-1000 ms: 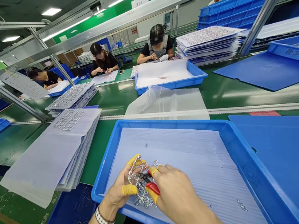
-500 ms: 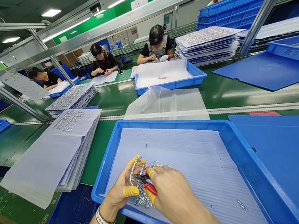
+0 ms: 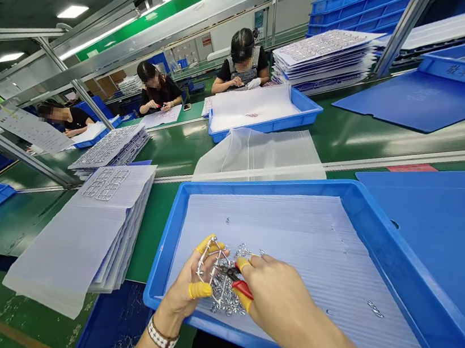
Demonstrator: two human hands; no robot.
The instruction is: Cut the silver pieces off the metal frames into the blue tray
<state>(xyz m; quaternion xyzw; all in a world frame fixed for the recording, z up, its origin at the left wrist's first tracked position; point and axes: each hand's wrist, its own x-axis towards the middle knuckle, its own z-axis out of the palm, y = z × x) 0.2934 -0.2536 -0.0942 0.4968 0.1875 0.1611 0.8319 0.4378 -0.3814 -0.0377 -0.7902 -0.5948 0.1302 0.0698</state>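
Yellow finger cots cover several fingertips of both hands. My left hand (image 3: 189, 282) grips a silvery sprue frame (image 3: 201, 261) between thumb and fingers, over the near left part of a blue tray (image 3: 282, 188). My right hand (image 3: 272, 293) is wrapped round red-handled nippers (image 3: 242, 287), whose dark jaws are at the frame's right side. Whether the blades are closed on a runner I cannot tell. Below the hands, a pile of small shiny silver parts (image 3: 230, 302) lies on the white sheet (image 3: 293, 233) lining the tray.
Left of the tray stands a stack of foam sheets (image 3: 74, 233) with sprue frames (image 3: 107, 182) on top. A blue bin (image 3: 110, 323) with scraps sits below at left. Blue board (image 3: 435, 223) lies at right. Co-workers (image 3: 243, 61) sit across the green bench (image 3: 175, 152).
The nippers have shifted slightly right with my right hand. The frame in my left hand has turned a little, showing more of its right side. The view has tilted slightly.
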